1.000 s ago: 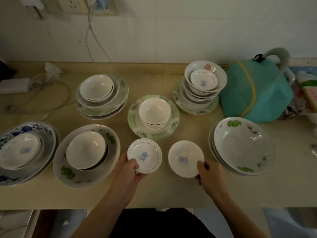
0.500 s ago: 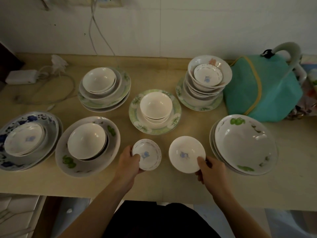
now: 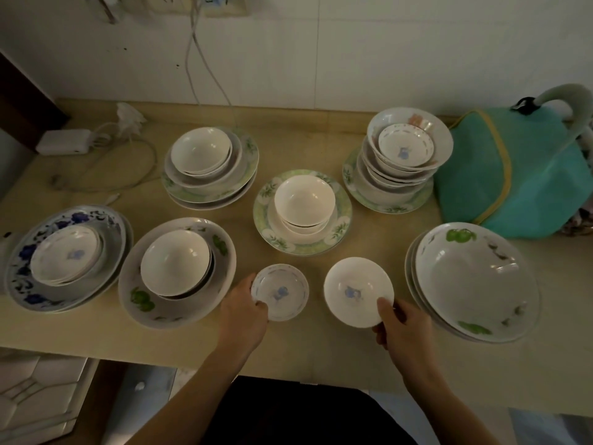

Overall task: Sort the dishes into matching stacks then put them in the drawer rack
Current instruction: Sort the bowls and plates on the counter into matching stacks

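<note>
I have both hands near the worktop's (image 3: 321, 342) front edge, each on a small dish. My left hand (image 3: 245, 311) pinches the rim of the dotted saucer (image 3: 280, 292), thumb on its near lip. My right hand (image 3: 402, 329) grips the plain saucer (image 3: 357, 291), thumb over the rim and fingers curled beneath. The two saucers sit just apart, neither touching the other.

Open room is scarce. A bare strip runs along the front edge beneath my wrists, and a wider bare patch lies at the front right corner, below the big bowls (image 3: 475, 281). The gaps between stacks are narrow.

I count seven groups besides the two saucers. At the left edge, a blue-flowered plate stack (image 3: 25, 252) carries shallow dishes. Next to it a wide plate (image 3: 221, 248) holds a white bowl. Behind that, toward the back, a green-rimmed plate pile (image 3: 250, 155) is topped by one bowl. At the centre a green plate (image 3: 263, 203) bears two nested bowls, perhaps more; the dim light makes the count unsure. At the back right a tall bowl stack (image 3: 398, 175) stands on another green plate, with a small dotted bowl on top. At the right edge, two or three big bowls are nested and tilted.

A teal cover (image 3: 513, 175) fills the back right corner. A charger (image 3: 64, 142) and cable lie at the back left.
</note>
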Demonstrator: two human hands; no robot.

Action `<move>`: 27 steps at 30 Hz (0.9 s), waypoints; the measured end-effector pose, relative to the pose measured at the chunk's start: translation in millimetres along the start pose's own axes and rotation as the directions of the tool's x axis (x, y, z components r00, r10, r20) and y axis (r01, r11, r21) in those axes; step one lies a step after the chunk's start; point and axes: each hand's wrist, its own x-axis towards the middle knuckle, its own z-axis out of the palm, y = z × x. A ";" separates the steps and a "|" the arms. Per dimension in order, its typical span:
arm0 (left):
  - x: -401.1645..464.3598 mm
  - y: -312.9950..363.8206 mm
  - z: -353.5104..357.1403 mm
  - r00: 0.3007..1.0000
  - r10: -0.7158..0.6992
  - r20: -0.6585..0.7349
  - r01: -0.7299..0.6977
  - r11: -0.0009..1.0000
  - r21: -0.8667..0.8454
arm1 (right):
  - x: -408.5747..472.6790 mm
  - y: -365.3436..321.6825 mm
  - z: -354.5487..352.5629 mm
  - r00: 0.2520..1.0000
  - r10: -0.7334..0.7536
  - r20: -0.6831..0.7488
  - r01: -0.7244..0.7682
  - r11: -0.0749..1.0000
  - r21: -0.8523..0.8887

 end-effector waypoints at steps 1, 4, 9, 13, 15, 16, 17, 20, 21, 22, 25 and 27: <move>-1.4 0.1 0.4 1.000 0.016 -0.015 -0.016 1.000 0.004 | 0.6 0.3 1.0 1.000 0.004 0.001 -0.004 1.000 0.006; -6.5 1.2 -0.8 0.999 0.027 -0.036 -0.026 0.999 0.030 | 0.1 -2.9 3.5 1.000 0.015 0.014 -0.015 1.000 0.010; -17.1 6.3 -12.8 0.999 -0.019 0.035 0.017 0.999 0.038 | -10.1 -21.4 -5.5 1.000 -0.022 -0.020 0.019 0.992 -0.121; -22.8 18.7 -35.5 0.994 0.010 0.108 -0.024 0.992 0.127 | -26.1 -49.5 -21.6 0.974 -0.216 -0.065 0.189 0.937 -0.294; -18.6 30.1 -44.6 0.996 0.064 0.059 -0.073 0.981 0.180 | -25.8 -66.6 -23.9 0.953 -0.302 -0.021 0.282 0.910 -0.303; -13.9 37.0 -48.0 0.995 0.099 0.011 -0.099 0.977 0.188 | -21.6 -75.2 -23.0 0.943 -0.334 0.001 0.319 0.899 -0.300; -7.1 45.2 -50.8 0.990 0.134 -0.038 -0.126 0.977 0.173 | -15.3 -84.0 -20.4 0.933 -0.359 0.025 0.351 0.890 -0.290; 23.6 70.9 -53.2 0.968 0.210 -0.134 -0.200 0.976 0.088 | 10.4 -113.8 -4.6 0.890 -0.450 0.068 0.451 0.851 -0.270; 36.6 78.0 -51.2 0.964 0.222 -0.148 -0.214 0.975 0.067 | 21.5 -122.3 2.2 0.871 -0.486 0.073 0.487 0.832 -0.266; 50.0 84.6 -48.2 0.959 0.235 -0.160 -0.228 0.972 0.060 | 34.4 -130.1 9.8 0.855 -0.512 0.082 0.514 0.817 -0.262; 87.5 101.8 -37.1 0.945 0.282 -0.168 -0.264 0.957 0.123 | 76.5 -149.1 32.7 0.884 -0.442 0.153 0.467 0.829 -0.306; 107.1 109.8 -30.8 0.953 0.270 -0.139 -0.242 0.952 0.190 | 102.1 -157.6 45.4 0.921 -0.335 0.199 0.387 0.847 -0.364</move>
